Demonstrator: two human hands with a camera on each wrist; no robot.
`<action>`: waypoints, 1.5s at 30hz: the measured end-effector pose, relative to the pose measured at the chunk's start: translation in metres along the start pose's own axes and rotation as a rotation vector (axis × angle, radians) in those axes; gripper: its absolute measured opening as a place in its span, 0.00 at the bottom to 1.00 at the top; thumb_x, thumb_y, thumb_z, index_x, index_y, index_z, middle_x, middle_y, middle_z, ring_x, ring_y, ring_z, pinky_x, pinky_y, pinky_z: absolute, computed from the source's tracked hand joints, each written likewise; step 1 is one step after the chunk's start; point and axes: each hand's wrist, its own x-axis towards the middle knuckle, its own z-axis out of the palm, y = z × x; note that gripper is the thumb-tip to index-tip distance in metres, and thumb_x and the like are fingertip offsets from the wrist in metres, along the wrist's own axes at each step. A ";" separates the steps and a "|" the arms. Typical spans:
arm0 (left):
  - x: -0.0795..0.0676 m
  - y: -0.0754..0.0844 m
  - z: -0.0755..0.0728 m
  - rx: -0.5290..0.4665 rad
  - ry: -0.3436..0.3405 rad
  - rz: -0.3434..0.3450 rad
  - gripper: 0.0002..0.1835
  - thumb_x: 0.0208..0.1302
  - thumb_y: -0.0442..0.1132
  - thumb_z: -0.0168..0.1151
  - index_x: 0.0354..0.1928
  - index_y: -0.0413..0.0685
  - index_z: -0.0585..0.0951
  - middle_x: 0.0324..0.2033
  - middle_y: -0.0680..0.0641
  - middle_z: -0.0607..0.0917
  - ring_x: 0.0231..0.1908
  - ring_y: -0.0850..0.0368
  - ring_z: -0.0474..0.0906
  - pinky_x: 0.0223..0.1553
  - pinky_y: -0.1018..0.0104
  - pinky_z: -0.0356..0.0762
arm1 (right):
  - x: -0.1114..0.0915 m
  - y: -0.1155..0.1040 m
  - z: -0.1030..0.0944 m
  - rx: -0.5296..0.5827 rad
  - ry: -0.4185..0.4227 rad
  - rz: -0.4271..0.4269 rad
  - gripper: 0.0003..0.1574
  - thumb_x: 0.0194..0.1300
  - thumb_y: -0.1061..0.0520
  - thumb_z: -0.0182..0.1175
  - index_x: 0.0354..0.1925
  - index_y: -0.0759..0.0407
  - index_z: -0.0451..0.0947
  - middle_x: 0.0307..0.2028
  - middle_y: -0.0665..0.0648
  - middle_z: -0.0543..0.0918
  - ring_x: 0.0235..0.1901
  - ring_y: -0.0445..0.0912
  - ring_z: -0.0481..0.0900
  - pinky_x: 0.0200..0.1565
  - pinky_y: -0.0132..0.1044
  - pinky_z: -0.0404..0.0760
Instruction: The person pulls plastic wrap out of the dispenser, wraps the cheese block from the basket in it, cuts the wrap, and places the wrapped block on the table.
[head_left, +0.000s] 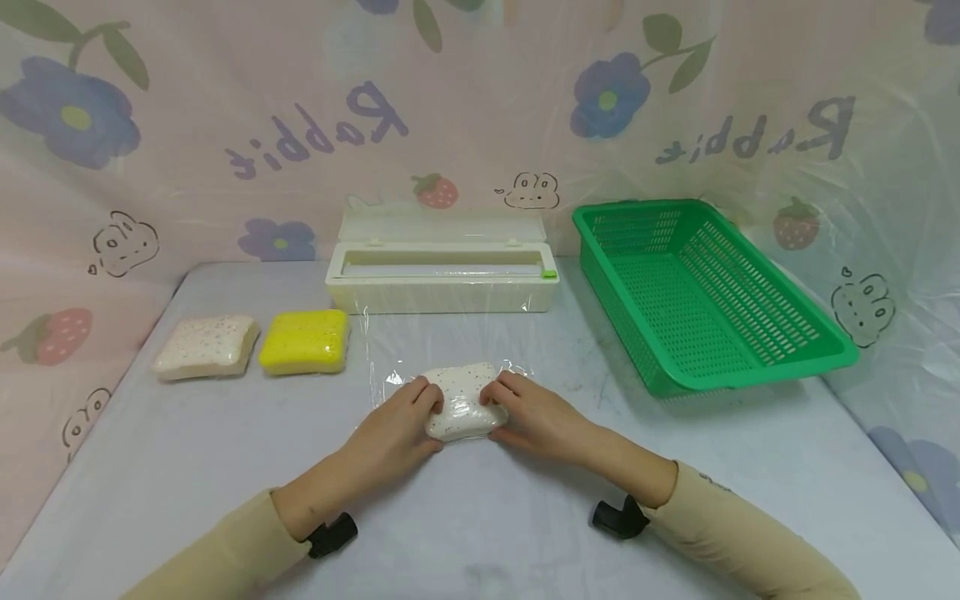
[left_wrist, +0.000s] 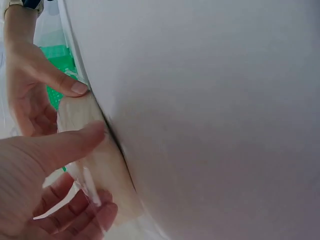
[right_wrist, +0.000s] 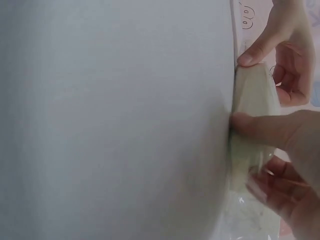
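A white block with dark specks (head_left: 461,407), like a thick sponge, lies on the table with clear plastic film (head_left: 420,337) over it. My left hand (head_left: 393,427) grips its left end, thumb along the near side and curled fingers at the film. My right hand (head_left: 538,418) holds the opposite end in much the same way. In the left wrist view, the block's pale near side (left_wrist: 117,182) shows between thumb and fingers. The film lies snug and shiny over the block in the right wrist view, with a loose stretch (right_wrist: 250,215) beside it.
The film runs back to a cream dispenser box (head_left: 442,296) with a raised lid and a green slider (head_left: 550,274). A yellow block (head_left: 304,343) and a pinkish speckled block (head_left: 206,348) sit to the left. A green plastic basket (head_left: 652,354) stands at right; a printed curtain hangs behind.
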 end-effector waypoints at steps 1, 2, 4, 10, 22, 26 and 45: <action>0.000 -0.001 0.000 -0.014 -0.002 -0.008 0.20 0.47 0.36 0.75 0.37 0.48 0.72 0.35 0.55 0.71 0.36 0.61 0.68 0.38 0.66 0.73 | 0.000 0.000 -0.001 0.003 -0.002 0.008 0.23 0.54 0.55 0.72 0.45 0.56 0.73 0.41 0.51 0.75 0.41 0.42 0.75 0.43 0.34 0.78; 0.000 -0.002 0.000 -0.028 -0.001 -0.016 0.20 0.48 0.37 0.74 0.38 0.48 0.72 0.36 0.55 0.71 0.36 0.61 0.68 0.39 0.66 0.73 | 0.000 -0.001 -0.002 0.009 -0.003 0.016 0.22 0.54 0.55 0.71 0.45 0.56 0.74 0.41 0.51 0.76 0.41 0.42 0.76 0.43 0.35 0.79; -0.001 -0.004 0.000 -0.053 0.008 -0.024 0.18 0.50 0.37 0.74 0.38 0.48 0.73 0.36 0.55 0.72 0.37 0.61 0.69 0.40 0.66 0.74 | 0.000 -0.001 -0.004 0.032 -0.006 0.036 0.19 0.56 0.55 0.70 0.45 0.55 0.76 0.41 0.50 0.78 0.40 0.42 0.77 0.43 0.36 0.80; -0.002 -0.009 -0.006 -0.124 0.056 -0.025 0.16 0.55 0.38 0.70 0.43 0.48 0.74 0.39 0.55 0.75 0.39 0.61 0.73 0.43 0.64 0.76 | 0.004 0.003 -0.013 0.175 -0.009 0.089 0.15 0.61 0.56 0.65 0.47 0.56 0.79 0.41 0.50 0.80 0.42 0.42 0.78 0.47 0.37 0.80; 0.012 -0.019 -0.018 -0.202 0.157 -0.017 0.16 0.63 0.38 0.64 0.50 0.42 0.74 0.46 0.47 0.79 0.46 0.52 0.79 0.50 0.57 0.79 | 0.024 0.016 -0.021 0.282 0.088 0.127 0.17 0.67 0.57 0.59 0.52 0.61 0.80 0.41 0.54 0.81 0.37 0.43 0.76 0.39 0.42 0.80; 0.021 -0.026 -0.018 -0.212 0.205 -0.008 0.14 0.64 0.36 0.63 0.49 0.39 0.75 0.45 0.45 0.81 0.44 0.51 0.80 0.49 0.56 0.79 | 0.033 0.022 -0.020 0.280 0.131 0.156 0.17 0.68 0.58 0.58 0.54 0.62 0.79 0.39 0.54 0.82 0.34 0.42 0.77 0.36 0.38 0.80; 0.063 -0.048 -0.031 -0.221 0.091 -0.243 0.19 0.71 0.46 0.54 0.51 0.36 0.78 0.43 0.40 0.83 0.40 0.48 0.77 0.45 0.55 0.79 | 0.066 0.045 -0.005 0.311 0.308 0.296 0.09 0.70 0.56 0.55 0.42 0.62 0.76 0.35 0.57 0.85 0.31 0.45 0.81 0.34 0.35 0.80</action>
